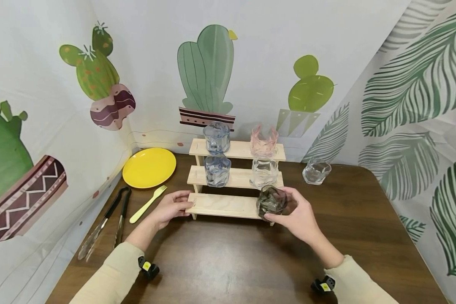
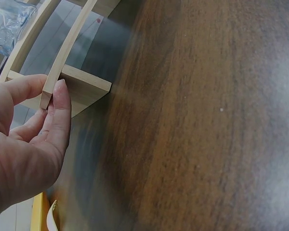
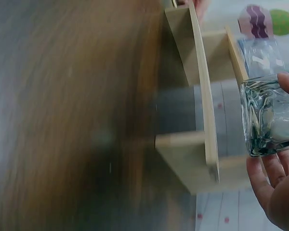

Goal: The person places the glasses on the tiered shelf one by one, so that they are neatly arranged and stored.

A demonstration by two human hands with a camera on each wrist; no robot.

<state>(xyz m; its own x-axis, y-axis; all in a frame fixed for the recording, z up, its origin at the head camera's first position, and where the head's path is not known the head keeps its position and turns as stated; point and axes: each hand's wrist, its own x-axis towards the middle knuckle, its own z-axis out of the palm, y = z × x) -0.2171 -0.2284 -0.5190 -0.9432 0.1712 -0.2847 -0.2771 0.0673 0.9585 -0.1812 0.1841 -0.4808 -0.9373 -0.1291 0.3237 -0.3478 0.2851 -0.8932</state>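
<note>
My left hand (image 1: pixel 173 205) pinches the left end of the lowest board of a three-step wooden display rack (image 1: pixel 224 204); in the left wrist view the thumb is above the board (image 2: pixel 62 53) and fingers are beneath. With my right hand (image 1: pixel 298 213) I hold a dark grey glass (image 1: pixel 271 202) by its sides over the right end of that board. A gap shows between glass (image 3: pixel 265 118) and board in the right wrist view. The middle board carries a blue glass (image 1: pixel 218 171) and a clear glass (image 1: pixel 264 172). On the top board stand another blue glass (image 1: pixel 217 137) and a pink glass (image 1: pixel 264 141).
Right of the rack, a clear glass (image 1: pixel 316 171) sits on the brown table (image 1: pixel 228 261). To the left lie a yellow plate (image 1: pixel 149 168), a pale yellow fork (image 1: pixel 147 205) and black-handled tongs (image 1: pixel 105 221). A cactus-print cloth (image 1: pixel 258 50) hangs behind.
</note>
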